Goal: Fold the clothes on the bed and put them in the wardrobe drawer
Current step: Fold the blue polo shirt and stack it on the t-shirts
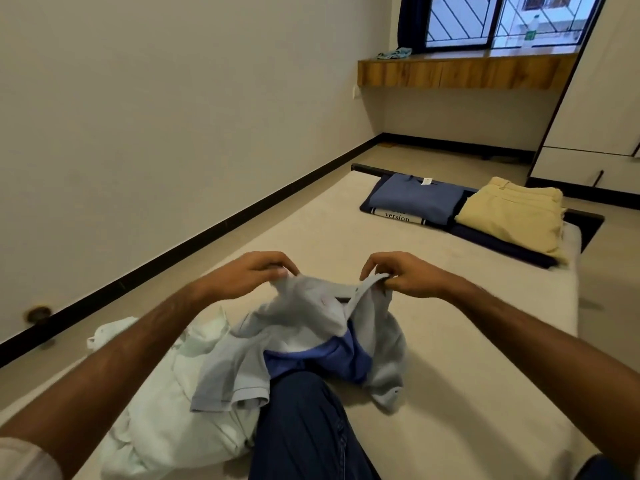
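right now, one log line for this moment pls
step: folding | left hand + right hand: pinch light grey shirt | folded stack: far bed end

A home bedroom: a bed (433,341) carries clothes, with a wardrobe (595,98) beyond its far end and a window (502,19) above a wooden ledge (460,72).

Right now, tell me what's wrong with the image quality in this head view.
Head view: wide-angle bending bows the skirting board and stretches both forearms; the window is overexposed, washing out the outside; the room is dim and flat, with soft shadows; the pale shirt looks slightly soft.
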Demonstrator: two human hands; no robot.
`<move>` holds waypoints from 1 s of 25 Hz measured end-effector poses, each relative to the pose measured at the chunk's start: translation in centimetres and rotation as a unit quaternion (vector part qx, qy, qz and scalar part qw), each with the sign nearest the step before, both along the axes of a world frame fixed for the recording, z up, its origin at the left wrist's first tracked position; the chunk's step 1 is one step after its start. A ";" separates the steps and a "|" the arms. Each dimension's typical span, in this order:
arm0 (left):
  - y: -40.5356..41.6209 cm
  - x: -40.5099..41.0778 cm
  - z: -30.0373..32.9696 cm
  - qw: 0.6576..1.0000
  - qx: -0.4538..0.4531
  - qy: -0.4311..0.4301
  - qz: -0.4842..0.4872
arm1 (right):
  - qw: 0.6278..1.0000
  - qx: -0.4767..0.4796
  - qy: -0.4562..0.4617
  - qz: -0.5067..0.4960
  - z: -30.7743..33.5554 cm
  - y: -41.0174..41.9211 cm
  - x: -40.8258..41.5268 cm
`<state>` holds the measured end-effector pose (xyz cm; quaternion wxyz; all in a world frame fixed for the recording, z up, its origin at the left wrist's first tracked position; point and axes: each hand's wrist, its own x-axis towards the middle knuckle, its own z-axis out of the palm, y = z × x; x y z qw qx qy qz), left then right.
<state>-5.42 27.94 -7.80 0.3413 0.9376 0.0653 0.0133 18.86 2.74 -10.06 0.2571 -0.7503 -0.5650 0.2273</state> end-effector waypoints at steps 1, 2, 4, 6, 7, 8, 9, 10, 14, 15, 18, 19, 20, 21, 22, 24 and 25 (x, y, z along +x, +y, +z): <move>-0.8 0.2 -0.2 0.998 -0.016 0.051 -0.026 | 1.000 -0.019 0.011 0.017 -0.3 0.0 -0.3; -1.8 0.5 -0.4 0.992 -0.009 0.118 -0.052 | 0.999 -0.036 -0.001 0.035 -0.7 0.0 -0.6; -3.4 1.2 -1.3 0.975 0.058 0.194 -0.093 | 0.996 -0.039 -0.062 0.060 -1.5 0.2 -1.1; -5.1 2.2 -2.6 0.976 0.095 0.172 -0.089 | 0.994 0.001 -0.102 0.044 -2.5 0.4 -1.8; -6.0 2.6 -3.5 0.977 0.109 0.167 -0.081 | 0.993 0.023 -0.111 0.021 -3.1 0.3 -2.2; -6.7 2.9 -4.5 0.973 0.138 0.168 -0.080 | 0.991 0.043 -0.125 -0.012 -3.9 0.1 -2.7; -7.4 3.0 -5.7 0.964 0.188 0.167 -0.083 | 0.986 0.069 -0.141 -0.062 -4.9 -0.4 -3.4; -7.8 3.0 -6.7 0.957 0.233 0.152 -0.080 | 0.976 0.111 -0.135 -0.130 -5.9 -1.0 -4.3; -8.5 1.0 -8.7 0.983 0.175 0.045 0.027 | 0.899 0.223 0.153 -0.345 -9.0 -3.2 -10.3; -8.5 0.5 -8.8 0.983 0.173 0.036 0.043 | 0.897 0.191 0.197 -0.347 -9.6 -3.0 -11.3; -8.9 -1.2 -8.8 0.972 0.215 0.056 0.079 | 0.897 0.162 0.236 -0.337 -10.2 -0.9 -12.4; -8.8 -1.6 -8.9 0.970 0.222 0.056 0.087 | 0.891 0.175 0.238 -0.344 -10.0 0.1 -12.4; -8.9 -1.9 -8.8 0.971 0.212 0.050 0.096 | 0.886 0.187 0.235 -0.355 -9.8 1.0 -12.4; -9.0 -2.1 -8.8 0.975 0.190 0.038 0.111 | 0.883 0.192 0.228 -0.362 -9.8 1.9 -12.3; -9.2 -2.5 -8.7 0.979 0.157 0.022 0.129 | 0.882 0.191 0.226 -0.367 -9.9 2.7 -12.2; -9.5 -3.1 -8.8 0.981 0.078 0.000 0.175 | 0.875 0.182 0.247 -0.375 -10.4 3.5 -11.9; -9.4 -3.4 -9.0 0.980 0.037 -0.009 0.193 | 0.868 0.181 0.265 -0.378 -10.6 3.6 -11.8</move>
